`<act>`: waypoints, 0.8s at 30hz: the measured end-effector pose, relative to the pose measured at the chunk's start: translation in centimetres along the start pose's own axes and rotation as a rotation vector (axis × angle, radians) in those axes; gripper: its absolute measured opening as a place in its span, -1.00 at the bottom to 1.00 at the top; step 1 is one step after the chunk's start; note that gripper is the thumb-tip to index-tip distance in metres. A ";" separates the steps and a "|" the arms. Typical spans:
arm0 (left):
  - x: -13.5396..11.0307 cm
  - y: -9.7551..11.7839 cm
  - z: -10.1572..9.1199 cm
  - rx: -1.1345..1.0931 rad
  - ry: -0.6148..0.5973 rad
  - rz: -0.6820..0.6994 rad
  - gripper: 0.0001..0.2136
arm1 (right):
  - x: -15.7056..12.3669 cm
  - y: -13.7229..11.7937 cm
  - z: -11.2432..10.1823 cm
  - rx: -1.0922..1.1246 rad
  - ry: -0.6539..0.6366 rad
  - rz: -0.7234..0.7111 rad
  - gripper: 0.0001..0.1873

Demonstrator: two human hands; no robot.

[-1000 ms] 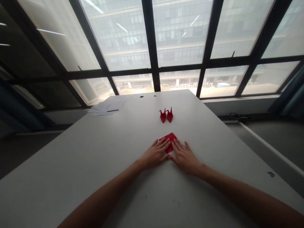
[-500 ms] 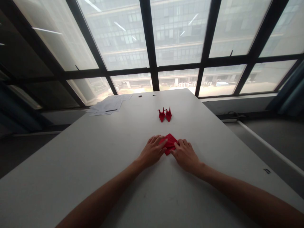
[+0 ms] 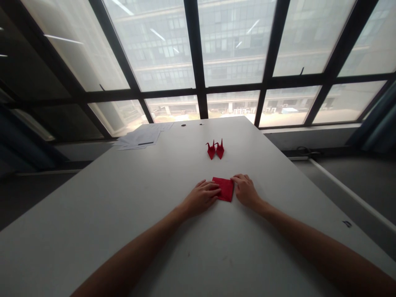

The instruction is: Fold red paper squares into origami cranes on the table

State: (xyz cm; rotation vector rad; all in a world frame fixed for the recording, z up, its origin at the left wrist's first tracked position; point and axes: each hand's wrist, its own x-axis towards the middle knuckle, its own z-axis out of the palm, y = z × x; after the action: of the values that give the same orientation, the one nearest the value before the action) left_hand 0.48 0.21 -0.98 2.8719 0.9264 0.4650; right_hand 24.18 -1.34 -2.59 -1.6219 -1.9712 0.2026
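A small square of folded red paper lies on the white table, turned slightly askew. My left hand rests on the paper's left part with outstretched fingers, pressing it to the tabletop. At the upper right corner, the bent fingers of my right hand close on the edge; the thumb is mostly hidden. Beyond the paper stand two folded red paper cranes, the left crane and the right crane, side by side with necks and tails up.
Loose white sheets lie at the table's far left, with a dark pen-like stick on top. A small dark mark is near the right edge of the white table. Dark-framed windows rise behind.
The red paper has gone from a diamond with loose flaps to a flat square. My right hand has shifted slightly right and up to its corner; my left hand now lies flatter over it.
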 end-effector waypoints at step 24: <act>0.1 -0.2 -0.4 -0.142 0.028 0.082 -0.71 | 1.0 1.0 -0.8 0.423 0.009 -0.223 -0.78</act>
State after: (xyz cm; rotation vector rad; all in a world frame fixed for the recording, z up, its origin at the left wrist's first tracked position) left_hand 0.31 0.45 -0.58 2.7884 0.7495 0.5562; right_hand 25.39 -0.37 -2.10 -1.1258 -1.9242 0.4863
